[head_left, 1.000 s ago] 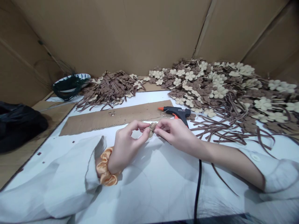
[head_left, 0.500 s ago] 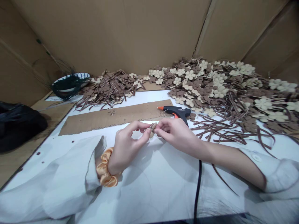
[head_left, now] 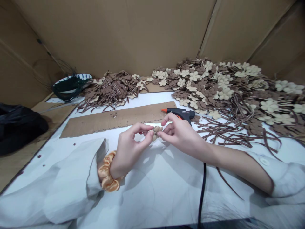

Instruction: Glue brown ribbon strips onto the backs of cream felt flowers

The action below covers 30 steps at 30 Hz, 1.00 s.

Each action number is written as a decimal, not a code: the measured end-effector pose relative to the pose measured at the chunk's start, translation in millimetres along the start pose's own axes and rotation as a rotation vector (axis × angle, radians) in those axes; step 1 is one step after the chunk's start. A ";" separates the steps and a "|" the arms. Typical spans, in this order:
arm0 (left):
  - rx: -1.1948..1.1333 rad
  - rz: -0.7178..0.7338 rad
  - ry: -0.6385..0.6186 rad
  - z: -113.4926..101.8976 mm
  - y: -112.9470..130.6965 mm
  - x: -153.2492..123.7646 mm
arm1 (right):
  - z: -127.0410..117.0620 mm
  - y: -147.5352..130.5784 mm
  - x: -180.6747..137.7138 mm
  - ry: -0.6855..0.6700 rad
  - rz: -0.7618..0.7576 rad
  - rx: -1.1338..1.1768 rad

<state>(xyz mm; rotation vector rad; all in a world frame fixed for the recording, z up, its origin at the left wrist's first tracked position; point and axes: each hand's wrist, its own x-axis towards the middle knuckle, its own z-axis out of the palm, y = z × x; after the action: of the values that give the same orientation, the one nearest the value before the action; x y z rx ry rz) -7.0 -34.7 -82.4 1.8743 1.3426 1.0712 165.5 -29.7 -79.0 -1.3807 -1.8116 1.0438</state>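
A small beige-and-brown fabric flower (head_left: 157, 128) is held just above the white tabletop (head_left: 152, 190). My left hand (head_left: 131, 148) pinches its left side between thumb and forefinger. My right hand (head_left: 184, 136) is at the flower's right side, with the thumb tip against it and the forefinger raised off the petals. The other right fingers curl behind, and whether they touch the flower is hidden. Just beyond my right hand lies a black glue gun (head_left: 181, 112) with an orange nozzle, partly covered by the fingers.
A cardboard strip (head_left: 119, 119) lies across the table. Brown and cream flowers form a big pile (head_left: 214, 82) at the right and a smaller pile (head_left: 116, 87) at back left. Brown ribbons (head_left: 226, 132) lie at right. A bowl (head_left: 71, 84) with dark green strands and a black bag (head_left: 21, 128) stand left.
My right forefinger has lifted away from the flower, showing more of its petals. My left hand keeps its pinch in nearly the same place.
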 end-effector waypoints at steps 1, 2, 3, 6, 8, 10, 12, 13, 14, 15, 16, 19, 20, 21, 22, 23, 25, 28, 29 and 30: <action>-0.017 -0.011 -0.006 0.1 0.1 0.1 | -0.4 -0.3 0.2 -0.013 0.005 0.001; -0.033 -0.023 -0.011 0.3 0.0 0.2 | -0.7 -0.6 0.6 -0.026 0.009 -0.007; -0.051 -0.035 -0.016 0.6 -0.3 0.4 | -1.0 -0.8 1.0 -0.035 0.013 -0.021; -0.113 -0.075 -0.034 1.7 -1.6 1.3 | -1.8 -1.0 2.2 -0.043 0.014 -0.045; -0.163 -0.099 -0.061 2.3 -2.7 2.2 | -2.3 -1.1 2.4 -0.040 0.016 -0.040; -0.214 -0.129 -0.098 2.7 -3.7 3.0 | -3.0 -1.7 2.2 -0.043 0.027 -0.034; -0.254 -0.163 -0.132 3.0 -4.9 3.5 | -3.6 -2.8 1.8 -0.046 0.040 -0.041; -0.268 -0.181 -0.146 3.2 -5.5 3.7 | -3.8 -3.3 1.7 -0.047 0.045 -0.046; -0.281 -0.198 -0.156 3.3 -6.1 3.7 | -4.0 -3.9 1.6 -0.050 0.048 -0.050; -0.297 -0.211 -0.163 3.5 -6.7 3.7 | -4.3 -4.4 1.5 -0.053 0.050 -0.052; -0.318 -0.221 -0.171 3.7 -7.3 3.7 | -4.7 -4.8 1.4 -0.054 0.051 -0.051; -0.402 -0.246 -0.192 4.3 -8.8 4.0 | -7.2 -6.6 1.3 -0.076 0.040 -0.039; -0.423 -0.254 -0.195 4.4 -9.1 4.2 | -8.5 -7.4 1.2 -0.084 0.028 -0.036; -0.434 -0.264 -0.196 4.5 -9.4 4.4 | -9.8 -8.3 1.2 -0.090 0.015 -0.032; -0.440 -0.272 -0.196 4.5 -9.7 4.7 | -11.1 -9.1 1.1 -0.095 0.003 -0.029; -0.444 -0.276 -0.196 4.5 -9.9 4.9 | -12.1 -9.8 1.1 -0.099 -0.007 -0.026; -0.450 -0.281 -0.200 4.4 -10.4 4.9 | -13.6 -10.6 1.4 -0.110 -0.014 -0.013; -0.465 -0.284 -0.207 4.3 -11.1 4.1 | -14.0 -10.0 2.5 -0.144 -0.006 0.027; -0.466 -0.285 -0.207 4.3 -11.1 3.7 | -13.9 -9.7 2.9 -0.152 -0.001 0.043; -0.465 -0.285 -0.205 4.4 -11.1 3.3 | -13.8 -9.5 3.2 -0.156 0.005 0.061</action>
<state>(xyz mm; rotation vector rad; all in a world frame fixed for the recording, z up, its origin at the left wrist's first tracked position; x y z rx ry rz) -7.9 -28.1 -92.8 1.3642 1.0888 0.9193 171.9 -24.9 -63.8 -1.2994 -1.8715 1.2292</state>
